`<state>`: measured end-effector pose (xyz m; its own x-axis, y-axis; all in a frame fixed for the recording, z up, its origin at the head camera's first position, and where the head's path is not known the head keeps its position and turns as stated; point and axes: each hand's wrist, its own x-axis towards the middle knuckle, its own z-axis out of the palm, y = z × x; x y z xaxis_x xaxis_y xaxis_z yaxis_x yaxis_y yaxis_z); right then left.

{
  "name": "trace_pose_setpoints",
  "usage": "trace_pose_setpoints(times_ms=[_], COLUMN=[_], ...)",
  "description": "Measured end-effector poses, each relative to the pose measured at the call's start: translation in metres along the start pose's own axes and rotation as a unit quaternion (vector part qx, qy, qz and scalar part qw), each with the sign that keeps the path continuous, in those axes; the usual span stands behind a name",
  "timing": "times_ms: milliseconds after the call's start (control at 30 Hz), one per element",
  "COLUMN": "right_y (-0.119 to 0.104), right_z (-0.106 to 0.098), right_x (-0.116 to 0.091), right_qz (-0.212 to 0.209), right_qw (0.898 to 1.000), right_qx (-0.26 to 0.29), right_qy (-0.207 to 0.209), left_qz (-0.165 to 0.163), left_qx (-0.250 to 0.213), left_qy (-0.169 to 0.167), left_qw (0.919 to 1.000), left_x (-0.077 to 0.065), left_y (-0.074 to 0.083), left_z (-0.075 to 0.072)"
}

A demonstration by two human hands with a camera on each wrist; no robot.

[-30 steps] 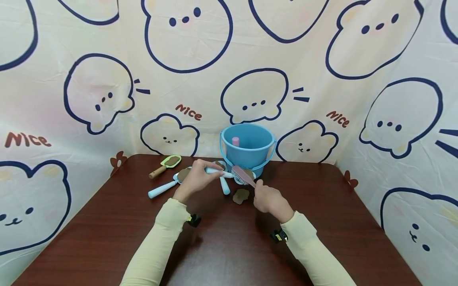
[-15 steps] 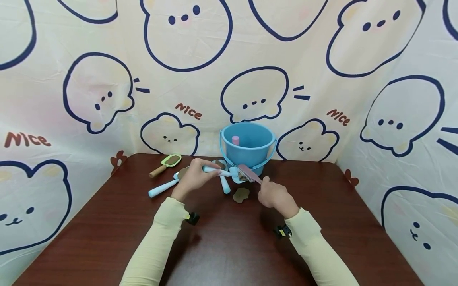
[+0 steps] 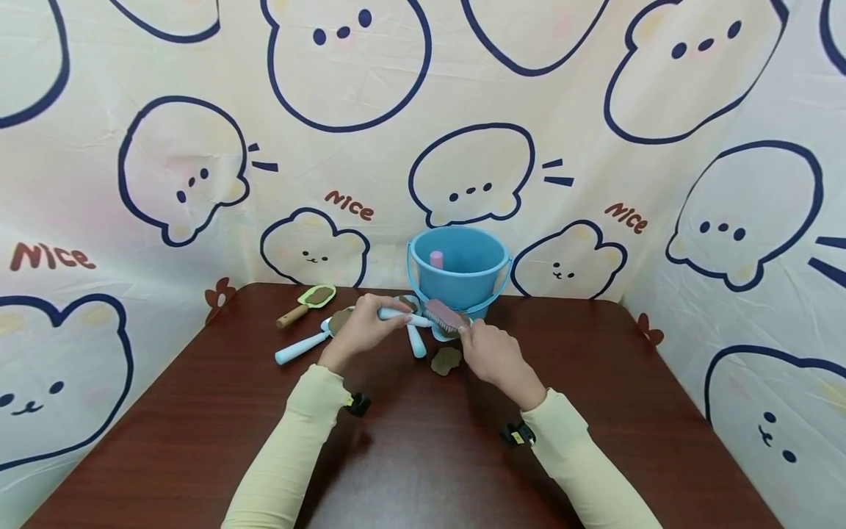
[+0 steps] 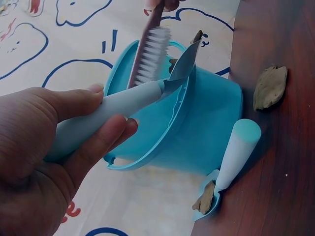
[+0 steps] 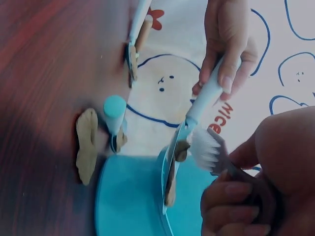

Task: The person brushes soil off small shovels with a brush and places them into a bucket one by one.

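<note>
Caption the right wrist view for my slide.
Left hand grips a pale blue shovel bearing brown lumps; right hand holds a brush beside it.

I am looking into a small cloth-walled booth, more a makeshift corner than a furnished room; whether it stands in a home, an office or a lab, I cannot tell. Pale printed cloth (image 3: 370,163) spans the top of my head view and comes forward at left and right, enclosing the worktop (image 3: 423,455) on three sides. Soft creases show me it is fabric. Its print has navy-outlined bear faces (image 3: 313,257), red-brown "Nice" lettering (image 3: 349,206) and brown flowers (image 3: 219,292) near the back corners. The worktop is dark reddish-brown, wood-grained, with a dull sheen at the lower middle of the frame
</note>
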<state>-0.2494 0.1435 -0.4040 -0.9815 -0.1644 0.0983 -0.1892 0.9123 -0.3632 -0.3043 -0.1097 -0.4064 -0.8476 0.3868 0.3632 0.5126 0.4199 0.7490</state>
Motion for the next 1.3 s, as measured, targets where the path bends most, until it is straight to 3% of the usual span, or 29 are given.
trace_pose_setpoints(times_ms=[233,467,633,900,1200,1300], right_y=[-0.006,-0.006,-0.007,0.002,0.009,0.007], right_z=[0.003,0.005,0.005,0.000,-0.009,-0.011], right_x=[-0.004,-0.004,-0.005,-0.003,-0.003,-0.005], right_qz=[-0.012,0.000,0.007,0.008,0.008,0.015], right_qw=[0.998,0.999,0.999,0.998,0.997,0.998], right_qx=[0.041,0.018,-0.015,-0.060,-0.074,-0.054], right_qy=[-0.037,-0.045,-0.045,-0.015,-0.002,0.000], left_qz=[0.017,0.013,0.025,0.015,0.005,0.000], left_qx=[-0.010,0.001,0.007,0.011,0.010,0.009], left_qy=[0.021,0.023,0.016,0.020,0.029,0.027], left_qw=[0.9996,0.9996,0.9995,0.9996,0.9995,0.9996], left_x=[0.001,0.000,0.001,0.000,0.000,-0.001], left_y=[0.000,0.000,-0.001,-0.002,0.000,-0.001], left_z=[0.004,0.005,0.006,0.004,0.000,-0.001])
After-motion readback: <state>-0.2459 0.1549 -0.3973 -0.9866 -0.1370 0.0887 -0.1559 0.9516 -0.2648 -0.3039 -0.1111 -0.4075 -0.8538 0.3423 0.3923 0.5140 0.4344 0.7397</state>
